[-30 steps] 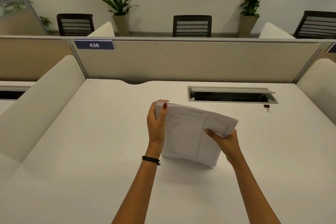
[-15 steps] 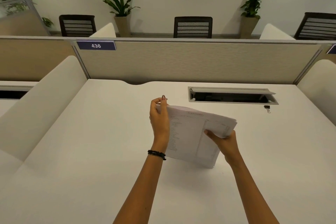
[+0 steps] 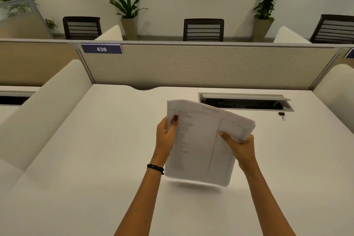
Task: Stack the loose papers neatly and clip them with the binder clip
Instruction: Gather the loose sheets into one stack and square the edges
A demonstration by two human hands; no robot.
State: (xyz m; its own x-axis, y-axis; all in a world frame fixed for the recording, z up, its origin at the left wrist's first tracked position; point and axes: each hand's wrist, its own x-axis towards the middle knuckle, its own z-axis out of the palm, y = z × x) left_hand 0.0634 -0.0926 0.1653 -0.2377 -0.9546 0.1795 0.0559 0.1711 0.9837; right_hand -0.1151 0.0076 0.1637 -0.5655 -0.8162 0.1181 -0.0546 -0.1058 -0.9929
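A stack of printed white papers [image 3: 201,143] stands nearly upright over the white desk [image 3: 95,159], its lower edge blurred just above the surface. My left hand [image 3: 165,136] grips the stack's left edge, thumb on the front page. My right hand [image 3: 239,145] holds the right edge, where the sheets bend back over my fingers. A small black binder clip [image 3: 281,115] lies on the desk far to the right, beside the cable tray, apart from both hands.
An open grey cable tray [image 3: 245,101] is sunk into the desk behind the papers. A beige partition [image 3: 191,65] with a "436" label closes the back. Padded white dividers [image 3: 47,105] flank both sides. Chairs and potted plants stand beyond the partition.
My left hand slid down from the stack's top left corner to its left edge. The stack now stands more upright, its lower edge blurred with motion. My right hand keeps its grip.
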